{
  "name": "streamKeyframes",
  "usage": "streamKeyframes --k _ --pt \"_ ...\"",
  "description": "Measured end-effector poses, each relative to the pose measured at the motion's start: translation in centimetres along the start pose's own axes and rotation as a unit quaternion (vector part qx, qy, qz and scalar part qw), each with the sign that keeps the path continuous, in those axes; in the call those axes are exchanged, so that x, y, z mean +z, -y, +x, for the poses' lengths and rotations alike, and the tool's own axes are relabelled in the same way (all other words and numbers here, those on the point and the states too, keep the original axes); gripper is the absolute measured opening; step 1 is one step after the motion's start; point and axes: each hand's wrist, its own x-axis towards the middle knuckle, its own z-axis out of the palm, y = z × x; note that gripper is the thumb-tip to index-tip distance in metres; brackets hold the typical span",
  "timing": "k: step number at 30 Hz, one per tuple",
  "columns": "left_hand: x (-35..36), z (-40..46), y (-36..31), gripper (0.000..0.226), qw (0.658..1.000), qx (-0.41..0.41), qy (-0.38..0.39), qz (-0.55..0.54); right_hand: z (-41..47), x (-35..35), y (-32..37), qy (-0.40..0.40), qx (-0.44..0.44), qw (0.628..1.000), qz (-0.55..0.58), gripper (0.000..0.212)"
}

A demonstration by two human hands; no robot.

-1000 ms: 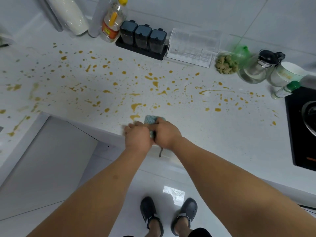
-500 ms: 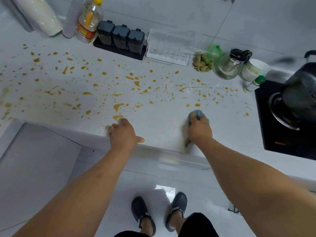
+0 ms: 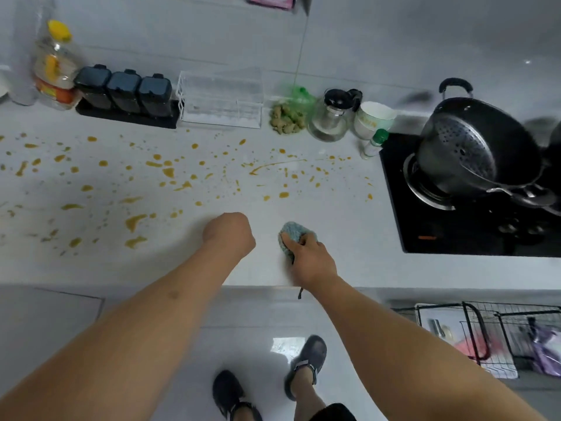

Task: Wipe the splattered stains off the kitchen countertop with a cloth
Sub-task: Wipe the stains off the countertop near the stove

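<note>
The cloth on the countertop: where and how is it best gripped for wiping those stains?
Grip the bunched cloth across its top, coming from above on the near side, as the right hand does now: fingers curled over the wad. It lies as a low rounded pad on the countertop, so a top grip presses it flat. The left hand is fisted beside it, apart. The stains lie beyond.

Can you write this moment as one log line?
right hand: grips cloth on countertop | left hand: fisted, empty | stains: unwiped
</note>
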Motion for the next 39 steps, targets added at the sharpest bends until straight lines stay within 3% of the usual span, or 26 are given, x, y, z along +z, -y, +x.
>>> streamKeyframes --k 1,2,6,10,19,27,30,37,39 --pt "0.3 0.1 -1.5 0.009 1.000 0.001 0.007 -0.021 0.2 -0.7 -2.0 0.000 0.020 1.000 0.003 0.061" --pt "0.8 0.5 -2.6 0.022 0.999 -0.010 0.014 -0.036 0.3 -1.4 -3.8 -0.001 0.039 0.999 0.008 0.061" --pt "1.3 1.3 -5.2 0.116 0.991 -0.106 0.077 -0.013 1.0 -3.7 -9.8 -0.005 0.106 0.994 0.041 0.063" --pt "1.7 3.5 -6.3 0.158 0.980 -0.152 0.128 -0.019 2.5 -5.3 -14.4 -0.023 0.164 0.981 0.104 0.067" --pt "3.6 5.5 -7.8 0.165 0.973 -0.198 0.117 -0.013 9.2 -9.4 -18.7 -0.041 0.222 0.968 0.109 0.067" --pt "2.7 4.9 -8.3 0.165 0.964 -0.229 0.114 -0.075 15.3 -12.7 -19.0 -0.035 0.197 0.975 0.101 0.063" --pt "2.6 4.8 -8.3 0.166 0.962 -0.237 0.110 -0.073 13.9 -11.7 -18.2 -0.023 0.150 0.982 0.108 0.059" --pt "2.8 4.5 -8.3 0.167 0.966 -0.225 0.100 -0.083 8.4 -7.6 -17.2 0.032 -0.068 0.989 0.127 0.059" --pt "2.8 4.4 -8.3 0.167 0.966 -0.224 0.096 -0.089 9.5 -8.6 -18.5 0.007 -0.055 0.993 0.106 0.056"
